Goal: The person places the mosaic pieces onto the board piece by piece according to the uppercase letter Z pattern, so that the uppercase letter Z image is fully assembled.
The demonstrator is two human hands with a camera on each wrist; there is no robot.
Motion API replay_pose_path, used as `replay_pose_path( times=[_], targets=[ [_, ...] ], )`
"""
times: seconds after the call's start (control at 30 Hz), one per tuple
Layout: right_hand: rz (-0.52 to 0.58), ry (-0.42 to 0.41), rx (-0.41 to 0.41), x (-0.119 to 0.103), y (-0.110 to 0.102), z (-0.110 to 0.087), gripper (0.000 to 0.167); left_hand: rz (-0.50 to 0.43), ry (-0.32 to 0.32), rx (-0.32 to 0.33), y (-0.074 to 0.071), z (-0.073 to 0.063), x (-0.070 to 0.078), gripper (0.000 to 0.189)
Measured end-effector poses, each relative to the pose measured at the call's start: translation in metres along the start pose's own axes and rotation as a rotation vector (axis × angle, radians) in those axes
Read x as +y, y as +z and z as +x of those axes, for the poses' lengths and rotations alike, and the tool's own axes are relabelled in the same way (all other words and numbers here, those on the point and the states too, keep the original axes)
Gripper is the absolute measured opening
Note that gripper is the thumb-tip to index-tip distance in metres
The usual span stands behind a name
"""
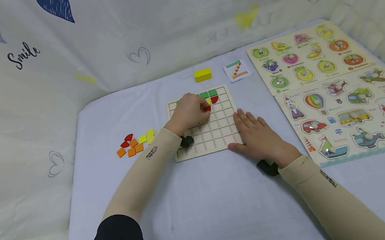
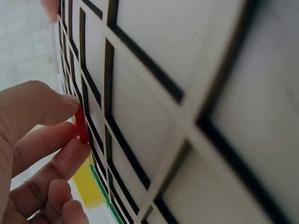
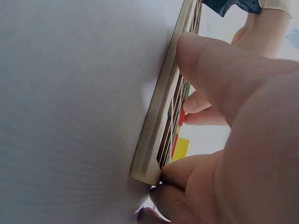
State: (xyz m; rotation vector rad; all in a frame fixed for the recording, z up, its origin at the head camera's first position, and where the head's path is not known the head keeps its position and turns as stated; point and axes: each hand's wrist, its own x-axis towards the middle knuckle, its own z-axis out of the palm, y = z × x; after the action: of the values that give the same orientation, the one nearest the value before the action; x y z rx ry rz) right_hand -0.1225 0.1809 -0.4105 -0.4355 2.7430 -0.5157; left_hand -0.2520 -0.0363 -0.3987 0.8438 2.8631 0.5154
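Note:
My left hand (image 1: 189, 114) is over the upper middle of a wooden grid board (image 1: 211, 135). Between its thumb and fingers it pinches a small red piece (image 2: 81, 124), held edge-on at the grid. Green square tiles (image 1: 208, 94) lie along the board's far row, partly hidden by this hand. A red quarter-round piece (image 1: 214, 99) sits just below the green row, beside a yellow tile (image 1: 208, 101). My right hand (image 1: 259, 138) rests at the board's right side with fingers extended. Its thumb (image 3: 201, 53) touches the board's near edge.
Loose orange, yellow and red pieces (image 1: 134, 142) lie left of the board. Behind it are a yellow block (image 1: 203, 75) and a pattern card (image 1: 237, 70). Large picture puzzle boards (image 1: 337, 93) cover the table's right side. A printed curtain (image 1: 106, 39) hangs behind.

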Motion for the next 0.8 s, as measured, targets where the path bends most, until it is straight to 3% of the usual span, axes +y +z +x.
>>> replay_pose_path(
  times=[0.47,0.8],
  targets=[
    [-0.002,0.017,-0.009,-0.0037,-0.0024,0.0002,0.100,0.018,0.073,-0.025,-0.0007,0.0025,-0.0007,0.018],
    [-0.006,0.013,-0.011,-0.0032,-0.0020,0.0011,0.101,0.013,0.063,-0.025,-0.0015,-0.0028,-0.0016,0.020]
  ],
)
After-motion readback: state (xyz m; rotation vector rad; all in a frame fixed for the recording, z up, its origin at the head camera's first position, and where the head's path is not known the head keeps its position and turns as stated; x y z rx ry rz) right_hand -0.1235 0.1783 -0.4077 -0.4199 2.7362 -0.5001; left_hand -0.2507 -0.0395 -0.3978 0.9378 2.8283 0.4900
